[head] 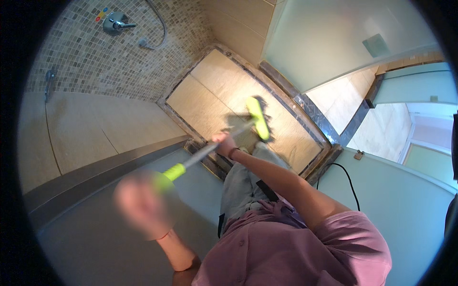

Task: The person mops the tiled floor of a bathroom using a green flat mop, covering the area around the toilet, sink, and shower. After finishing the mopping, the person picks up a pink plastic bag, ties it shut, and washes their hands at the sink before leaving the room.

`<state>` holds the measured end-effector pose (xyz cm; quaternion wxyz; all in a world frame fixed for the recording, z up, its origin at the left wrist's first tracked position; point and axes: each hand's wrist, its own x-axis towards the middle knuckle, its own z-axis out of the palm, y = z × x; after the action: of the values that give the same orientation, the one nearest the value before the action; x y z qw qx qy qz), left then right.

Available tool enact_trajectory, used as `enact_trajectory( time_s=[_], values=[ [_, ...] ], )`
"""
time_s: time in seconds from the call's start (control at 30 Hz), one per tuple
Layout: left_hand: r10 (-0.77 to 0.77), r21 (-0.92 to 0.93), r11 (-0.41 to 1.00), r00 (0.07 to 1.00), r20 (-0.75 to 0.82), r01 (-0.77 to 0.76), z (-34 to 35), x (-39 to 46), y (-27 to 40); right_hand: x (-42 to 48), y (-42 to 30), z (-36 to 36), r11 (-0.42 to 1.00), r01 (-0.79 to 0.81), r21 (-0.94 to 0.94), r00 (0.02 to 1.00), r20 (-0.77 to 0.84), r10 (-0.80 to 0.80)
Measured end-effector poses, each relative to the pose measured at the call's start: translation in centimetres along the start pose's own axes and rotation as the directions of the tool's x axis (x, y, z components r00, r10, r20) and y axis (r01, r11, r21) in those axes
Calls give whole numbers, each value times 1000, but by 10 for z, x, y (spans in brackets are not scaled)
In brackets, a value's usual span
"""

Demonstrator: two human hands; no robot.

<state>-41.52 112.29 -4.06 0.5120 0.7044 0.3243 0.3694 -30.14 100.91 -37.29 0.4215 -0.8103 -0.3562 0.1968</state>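
Observation:
A long-handled scrub brush or broom crosses the view, its lime-green head (258, 118) with dark bristles down on the beige shower floor (200, 107). My right hand (225, 143) is closed round the grey pole (205, 152), about midway along. Higher on the pole, my left hand (143, 203) wraps the lime-green grip at its upper end; this hand is heavily blurred. The head lies just ahead of my feet, at the right part of the floor, and is slightly blurred.
Mosaic and beige tiled walls with a chrome mixer (116, 24) and a hose (162, 25) stand ahead and left. A frosted glass panel (322, 39) is at the upper right, above a dark stone curb (315, 109). A black cable (349, 175) hangs at right.

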Motion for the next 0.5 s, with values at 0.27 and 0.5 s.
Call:
enact_trajectory(
  time_s=[0.27,0.5],
  values=[
    [405,526,774,914,14,-351,13,-33,10,74,-40,7,999,-11,46,972,234,0],
    [308,429,839,942,132,-335,3,-68,28,-41,-17,-27,989,-12,145,999,-51,20]
  ],
)
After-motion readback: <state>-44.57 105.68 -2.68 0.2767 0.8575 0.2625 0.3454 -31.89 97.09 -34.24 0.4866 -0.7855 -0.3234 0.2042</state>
